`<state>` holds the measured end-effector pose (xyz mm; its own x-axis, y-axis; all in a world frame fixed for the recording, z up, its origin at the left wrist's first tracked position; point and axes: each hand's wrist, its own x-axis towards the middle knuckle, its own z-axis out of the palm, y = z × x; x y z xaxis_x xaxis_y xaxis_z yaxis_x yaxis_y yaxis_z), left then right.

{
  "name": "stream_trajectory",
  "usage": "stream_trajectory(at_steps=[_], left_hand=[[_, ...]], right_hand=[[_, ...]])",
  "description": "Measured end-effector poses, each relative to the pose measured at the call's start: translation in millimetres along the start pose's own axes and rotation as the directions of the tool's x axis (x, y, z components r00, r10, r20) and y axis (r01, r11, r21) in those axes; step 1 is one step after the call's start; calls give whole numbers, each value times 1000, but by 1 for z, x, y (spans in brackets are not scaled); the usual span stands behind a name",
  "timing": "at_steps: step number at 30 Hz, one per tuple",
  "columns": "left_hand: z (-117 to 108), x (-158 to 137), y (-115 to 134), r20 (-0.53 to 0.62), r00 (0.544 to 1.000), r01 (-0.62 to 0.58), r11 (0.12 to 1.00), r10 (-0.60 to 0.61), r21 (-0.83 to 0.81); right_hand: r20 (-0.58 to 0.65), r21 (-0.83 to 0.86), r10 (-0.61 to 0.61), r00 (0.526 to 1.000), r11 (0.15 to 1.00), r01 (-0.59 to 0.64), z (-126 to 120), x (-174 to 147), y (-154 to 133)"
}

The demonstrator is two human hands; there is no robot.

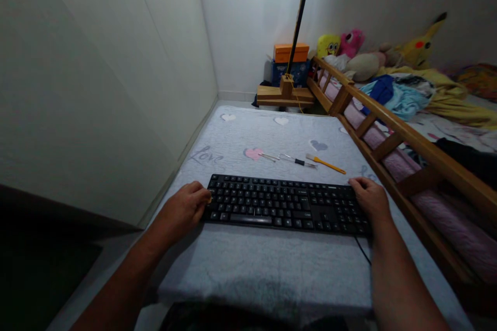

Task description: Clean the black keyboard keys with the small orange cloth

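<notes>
A black computer keyboard (272,201) lies across the cloth-covered table, its cable (362,249) leaving the edge nearest me on the right. My left hand (190,200) grips the keyboard's left end, fingers curled at its edge. At the opposite end, my right hand (368,197) holds the right side, thumb and fingers around the border. Beyond the keyboard lie an orange-handled brush (328,164), a thin metal tool with a black grip (298,161) and cotton swabs (268,156).
A pale cloth with hearts (233,137) covers the table. White cabinet doors (116,62) rise on the left. To the right runs a wooden bed rail (384,114), with bedding and plush toys behind it. A lamp stand on a wooden base (285,94) stands past the far edge.
</notes>
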<state>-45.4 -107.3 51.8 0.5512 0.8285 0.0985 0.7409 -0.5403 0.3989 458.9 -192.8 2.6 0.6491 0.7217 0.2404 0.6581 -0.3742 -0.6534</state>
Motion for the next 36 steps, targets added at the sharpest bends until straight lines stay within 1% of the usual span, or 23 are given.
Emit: stream_trajectory(at_steps=[5,8,10,12,15,17,19,21,24,29,31,36], left_hand=[[-5,-5,-16,-23,998,57,997,-56,44],[-3,-6,-14,-75,997,34,999,-31,35],[1,-3,-2,-110,994,-22,1000,20,-11],[7,2,18,-109,991,-91,994,84,-56],[19,9,51,-64,982,-182,980,177,-82],[26,13,69,-18,976,-216,974,216,-68],[31,16,80,18,971,-239,970,240,-47],[34,19,86,49,969,-243,970,244,-29],[38,22,88,81,966,-245,969,244,-1],[42,23,85,92,967,-242,970,238,32],[41,21,82,89,969,-233,972,230,35],[29,13,66,73,985,-162,985,158,57]], right_hand=[[-13,6,-5,1000,1000,5,0,0,-1],[-7,3,8,1000,1000,-8,-1,-2,-5],[-1,0,20,1000,1000,-20,-2,-2,-7],[3,0,32,999,999,-32,-2,-3,-9],[14,4,40,999,999,-40,-3,-3,-9],[16,5,42,999,999,-42,-2,-3,-8],[13,4,43,999,999,-43,-2,-2,-7],[8,3,37,999,999,-37,-2,-2,-6],[-1,4,12,1000,1000,-12,-1,-1,-4],[1,6,-8,1000,1000,8,0,-1,-2],[-2,9,-9,1000,1000,9,1,-1,-1],[-5,26,1,1000,1000,-1,1,0,0]])
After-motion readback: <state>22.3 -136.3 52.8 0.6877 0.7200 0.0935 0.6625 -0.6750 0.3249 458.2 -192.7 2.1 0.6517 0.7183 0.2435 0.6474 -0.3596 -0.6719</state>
